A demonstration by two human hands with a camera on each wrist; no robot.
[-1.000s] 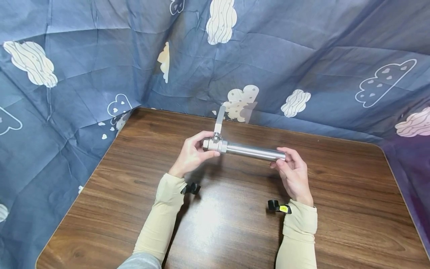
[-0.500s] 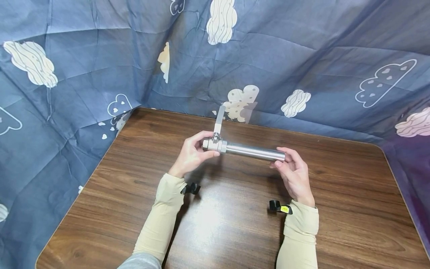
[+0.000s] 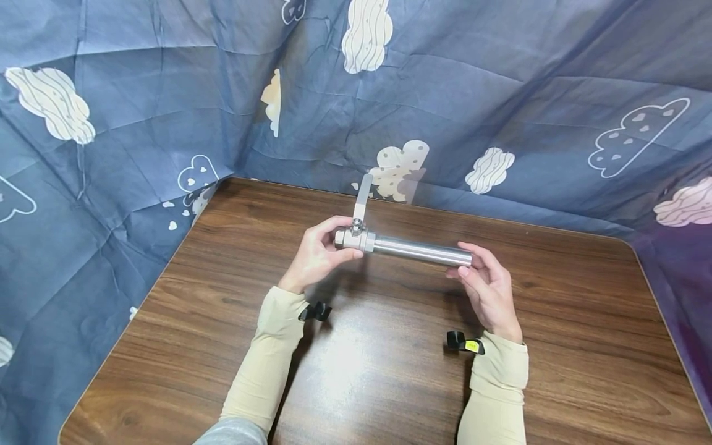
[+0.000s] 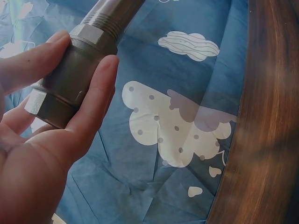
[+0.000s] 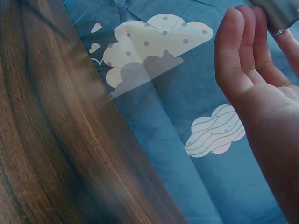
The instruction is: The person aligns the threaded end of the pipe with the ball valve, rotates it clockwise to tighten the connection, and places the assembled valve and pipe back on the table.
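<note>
Yellow label [image 3: 471, 346] on the black right-wrist mount [image 3: 455, 340], print too small to make out — no readable text

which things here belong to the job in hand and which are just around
In the job:
valve, held by left hand
its lever
pipe, held by right hand

Just around:
wooden table
cloud-print cloth
black wrist pieces
</note>
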